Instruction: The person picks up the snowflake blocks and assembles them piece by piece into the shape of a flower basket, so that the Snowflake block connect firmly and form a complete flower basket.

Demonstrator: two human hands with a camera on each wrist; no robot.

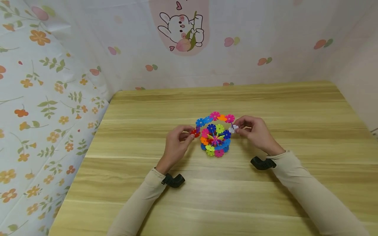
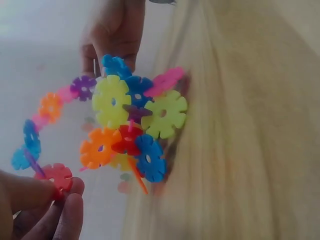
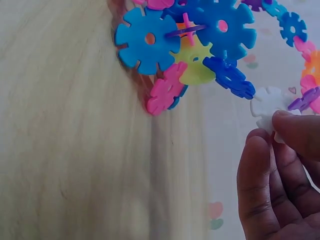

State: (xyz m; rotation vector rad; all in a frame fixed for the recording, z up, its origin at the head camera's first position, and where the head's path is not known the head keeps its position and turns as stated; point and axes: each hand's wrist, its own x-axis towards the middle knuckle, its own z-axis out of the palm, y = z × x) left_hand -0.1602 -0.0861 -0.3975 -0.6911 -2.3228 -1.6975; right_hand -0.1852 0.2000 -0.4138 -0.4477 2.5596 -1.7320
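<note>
A chain of notched plastic flower discs (image 1: 215, 115) arches behind a ball-like cluster of interlocked discs (image 1: 219, 152) that sits on the table. My left hand (image 1: 176, 144) pinches the red disc (image 2: 59, 175) at the chain's left end between thumb and fingers. At the other end, my right hand (image 1: 256, 133) pinches a white disc (image 3: 266, 104). The chain between holds purple, blue, pink and orange discs. In the right wrist view the white disc is close to a dark blue disc (image 3: 230, 77) of the cluster; I cannot tell whether they touch.
The wood-grain table (image 1: 189, 203) lies under both forearms. A white curtain with a rabbit print (image 1: 183, 29) hangs behind it, and a flower-patterned cloth (image 1: 44, 108) covers the left side. Each wrist wears a black camera mount (image 1: 174, 181).
</note>
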